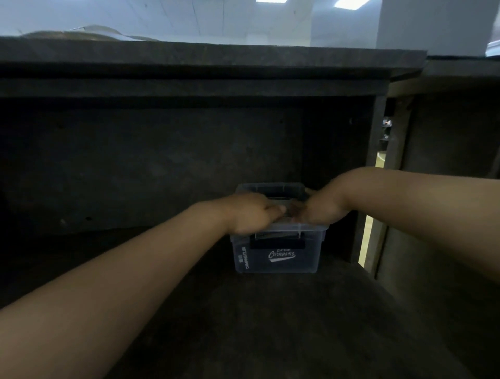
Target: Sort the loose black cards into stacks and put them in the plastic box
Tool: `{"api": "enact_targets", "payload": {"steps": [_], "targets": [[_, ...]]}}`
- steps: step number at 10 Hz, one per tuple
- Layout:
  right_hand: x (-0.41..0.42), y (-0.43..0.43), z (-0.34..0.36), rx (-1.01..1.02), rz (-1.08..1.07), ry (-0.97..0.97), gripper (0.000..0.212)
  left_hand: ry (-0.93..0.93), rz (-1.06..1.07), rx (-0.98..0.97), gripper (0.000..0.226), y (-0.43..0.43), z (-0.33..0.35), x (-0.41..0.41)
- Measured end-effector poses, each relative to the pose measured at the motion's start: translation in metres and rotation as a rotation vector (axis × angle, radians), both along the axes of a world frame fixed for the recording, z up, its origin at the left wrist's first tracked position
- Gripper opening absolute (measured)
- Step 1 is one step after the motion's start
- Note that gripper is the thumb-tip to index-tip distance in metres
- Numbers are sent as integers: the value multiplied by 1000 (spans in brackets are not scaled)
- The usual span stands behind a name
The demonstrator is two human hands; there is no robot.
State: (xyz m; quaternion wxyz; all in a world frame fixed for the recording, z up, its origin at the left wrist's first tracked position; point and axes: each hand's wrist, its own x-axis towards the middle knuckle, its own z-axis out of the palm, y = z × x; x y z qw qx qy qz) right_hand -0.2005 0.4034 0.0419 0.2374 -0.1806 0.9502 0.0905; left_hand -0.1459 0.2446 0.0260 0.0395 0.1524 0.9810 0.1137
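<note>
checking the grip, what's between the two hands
Head view: only the top of the plastic box shows in the narrow gap between the left hand and right hand.

Dim, shadowed shelf recess [162,167] (ceiling lights [349,3] bright above); hands motion-blurred, edges warped.

One box [278,261] (left grip [250,215], right grip [322,209])

Dark wooden cabinet [162,162] fills the view, dim inside. Thick top board [205,58] spans 12 o'clock, shelf floor [270,324] at 6. Upright side panel [376,151] at 3, narrow bright gap [368,238] just beside it. White tiled ceiling [162,16] at 12, lit panel [349,3] at 1. Pale pillar [433,24] at 2.
</note>
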Motion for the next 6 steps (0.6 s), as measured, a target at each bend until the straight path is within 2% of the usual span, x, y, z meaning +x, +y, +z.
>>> {"api": "enact_targets", "payload": {"steps": [1,2,3,4,5,6], "targets": [[-7,2,-1,-71,-16,17,44,-57,-24,-10,60,2,-8,3],[-10,3,-5,-43,-11,25,44,-123,-16,-87,69,1,-6,0],[-9,-7,-2,-10,-5,56,35,-138,33,-41,69,0,-3,-1],[-11,-9,-8,-32,54,258,28,44,125,149,44,-6,-10,-5],[-26,-3,-21,-7,76,307,33,36,361,627,28,-13,-20,-16],[-17,-4,-21,-274,-3,321,33,-211,530,1157,31,-23,-29,-14]]}}
